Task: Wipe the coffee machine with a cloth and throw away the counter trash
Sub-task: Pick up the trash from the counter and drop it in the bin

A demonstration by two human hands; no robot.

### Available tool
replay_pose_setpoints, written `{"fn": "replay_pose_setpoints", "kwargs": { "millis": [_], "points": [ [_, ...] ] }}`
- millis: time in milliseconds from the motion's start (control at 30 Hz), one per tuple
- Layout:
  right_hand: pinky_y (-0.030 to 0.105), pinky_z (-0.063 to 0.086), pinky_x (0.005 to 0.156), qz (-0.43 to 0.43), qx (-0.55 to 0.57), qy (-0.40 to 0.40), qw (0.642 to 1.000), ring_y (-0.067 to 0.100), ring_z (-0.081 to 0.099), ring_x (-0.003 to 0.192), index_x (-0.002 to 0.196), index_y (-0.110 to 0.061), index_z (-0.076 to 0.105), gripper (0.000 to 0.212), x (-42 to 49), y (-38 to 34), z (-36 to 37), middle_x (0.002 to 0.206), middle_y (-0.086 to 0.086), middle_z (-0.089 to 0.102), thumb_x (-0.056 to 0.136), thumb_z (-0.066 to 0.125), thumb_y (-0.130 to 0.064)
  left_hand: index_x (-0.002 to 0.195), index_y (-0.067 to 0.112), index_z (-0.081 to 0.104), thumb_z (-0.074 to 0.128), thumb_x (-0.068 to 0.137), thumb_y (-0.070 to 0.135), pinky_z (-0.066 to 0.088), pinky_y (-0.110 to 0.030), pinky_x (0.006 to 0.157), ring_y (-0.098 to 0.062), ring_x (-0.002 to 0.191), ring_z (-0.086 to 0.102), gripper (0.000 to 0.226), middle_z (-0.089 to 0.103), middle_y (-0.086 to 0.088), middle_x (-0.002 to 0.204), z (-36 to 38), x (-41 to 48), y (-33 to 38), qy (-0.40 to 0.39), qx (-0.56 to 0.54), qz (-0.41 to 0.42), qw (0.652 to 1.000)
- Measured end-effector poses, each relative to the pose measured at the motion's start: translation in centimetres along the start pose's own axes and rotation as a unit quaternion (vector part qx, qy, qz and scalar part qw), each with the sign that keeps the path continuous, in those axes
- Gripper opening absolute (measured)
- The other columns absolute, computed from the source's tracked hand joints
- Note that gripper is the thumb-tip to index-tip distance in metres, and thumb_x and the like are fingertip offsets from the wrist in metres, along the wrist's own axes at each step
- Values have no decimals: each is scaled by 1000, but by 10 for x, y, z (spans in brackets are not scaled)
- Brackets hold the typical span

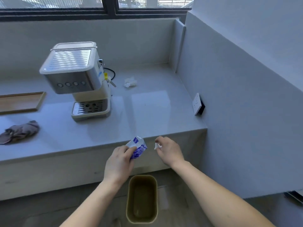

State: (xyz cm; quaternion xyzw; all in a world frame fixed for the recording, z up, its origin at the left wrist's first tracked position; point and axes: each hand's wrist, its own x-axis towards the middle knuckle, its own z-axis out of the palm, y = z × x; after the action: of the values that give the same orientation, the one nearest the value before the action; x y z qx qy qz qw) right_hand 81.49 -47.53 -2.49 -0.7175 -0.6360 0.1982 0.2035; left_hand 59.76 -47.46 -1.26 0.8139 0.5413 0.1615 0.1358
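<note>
Left hand (118,161) grips blue wrapper (139,147); right hand (168,150) pinches scrap (157,145), perhaps tissue.

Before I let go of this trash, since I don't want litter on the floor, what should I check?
1. Left hand grips the blue-and-white wrapper: ok.
2. Right hand pinches the small white scrap: ok.
3. Bin stands open on the floor below the hands: ok.
4. Both pieces directly over the bin's mouth: cannot tell.
5. All trash gathered: not ok, a crumpled tissue lies on the counter, right of the coffee machine.
</note>
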Motion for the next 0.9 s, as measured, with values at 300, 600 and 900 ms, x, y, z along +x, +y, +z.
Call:
{"fn": "replay_pose_setpoints", "kwargs": {
  "millis": [300, 600, 900],
  "points": [
    [31, 52, 84, 70, -11, -91, 993, 18, 61, 99, 113, -24, 65, 23, -53, 10, 69, 109, -3, 65, 92, 56, -21, 134, 33, 53, 55, 90, 24, 47, -27, 75, -13, 106, 50, 45, 57, 9, 118, 69, -70, -38, -146, 4, -82, 986],
    [25, 53, 72, 154, -1, -150, 976, 10, 61, 83, 101, -26, 69, 12, -76, 57, 177, 97, -9, 65, 90, 65, -24, 135, 33, 49, 58, 89, 27, 51, -27, 74, -14, 101, 52, 48, 59, 6, 121, 171, -96, -81, -248, 36, -107, 962],
    [16, 41, 57, 182, -2, -160, 970, 6, 57, 72, 96, -31, 65, 6, -67, 105, 249, 88, -12, 62, 90, 66, -30, 134, 30, 47, 56, 88, 27, 52, -31, 71, -19, 101, 52, 47, 60, 2, 117, 250, -96, -110, -281, 38, -131, 950]
  ]
}}
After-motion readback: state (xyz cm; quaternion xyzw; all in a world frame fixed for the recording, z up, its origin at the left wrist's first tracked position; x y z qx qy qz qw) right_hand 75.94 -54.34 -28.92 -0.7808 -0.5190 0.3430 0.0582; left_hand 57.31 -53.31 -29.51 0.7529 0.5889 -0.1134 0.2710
